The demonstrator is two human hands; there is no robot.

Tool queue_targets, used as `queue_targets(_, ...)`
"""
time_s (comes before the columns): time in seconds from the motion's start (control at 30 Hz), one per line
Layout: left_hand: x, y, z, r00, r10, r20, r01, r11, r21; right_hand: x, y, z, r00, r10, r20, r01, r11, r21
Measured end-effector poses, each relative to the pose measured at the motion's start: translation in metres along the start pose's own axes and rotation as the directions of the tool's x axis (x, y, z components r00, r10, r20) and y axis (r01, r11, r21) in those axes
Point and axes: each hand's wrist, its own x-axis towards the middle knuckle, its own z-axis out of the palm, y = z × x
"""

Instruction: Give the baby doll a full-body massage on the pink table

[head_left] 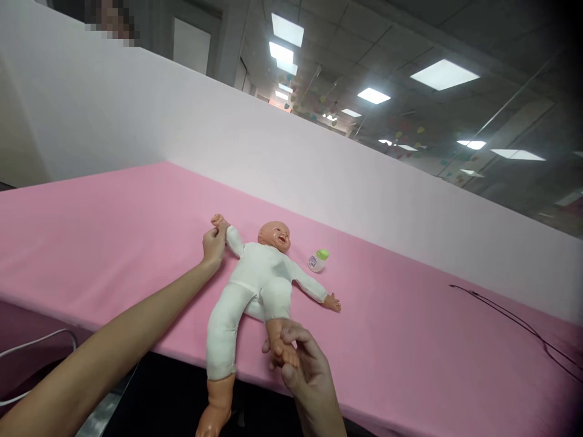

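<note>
A baby doll (259, 267) in a white body suit lies on its back on a pink-covered table (392, 340), its head toward the wall. My left hand (214, 244) is closed around the doll's wrist on the left side. With its fingers wrapped about the doll's foot on the right side, my right hand (307, 364) holds that leg near the front edge. The doll's other leg hangs over the edge. Beside the doll's head, a small clear bottle (317, 261) with a green cap lies tilted on the cloth.
A white partition (319, 176) runs behind the table. Thin black cables (505, 315) lie on the right side of the cloth. A white cable (40, 340) loops at the lower left. Part of a person (112, 18) shows beyond the partition.
</note>
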Motion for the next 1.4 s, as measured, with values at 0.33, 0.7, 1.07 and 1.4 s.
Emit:
queue_targets(0.33, -0.020, 0.012, -0.005, 0.862, 0.435, 0.260, -0.486, 0.856, 0.177, 0.058, 0.010, 0.012, 0.992, 0.018, -0.128, -0.017, 1.000, 0.007)
queue_targets(0.7, -0.015, 0.005, 0.002, 0.965, 0.226, 0.136, -0.228, 0.974, -0.002, 0.008, -0.009, -0.003, 0.995, 0.039, -0.091, -0.034, 0.998, 0.054)
queue_targets(1.07, -0.019, 0.010, -0.003, 0.892, 0.374, 0.253, -0.407, 0.909, 0.092, 0.006, 0.006, 0.008, 0.997, 0.046, 0.060, -0.041, 0.995, -0.090)
queue_targets(1.4, -0.042, 0.020, 0.002, 0.752, 0.453, 0.479, -0.569, 0.813, 0.123, 0.033, 0.008, 0.015, 0.980, 0.027, -0.196, -0.018, 0.999, 0.050)
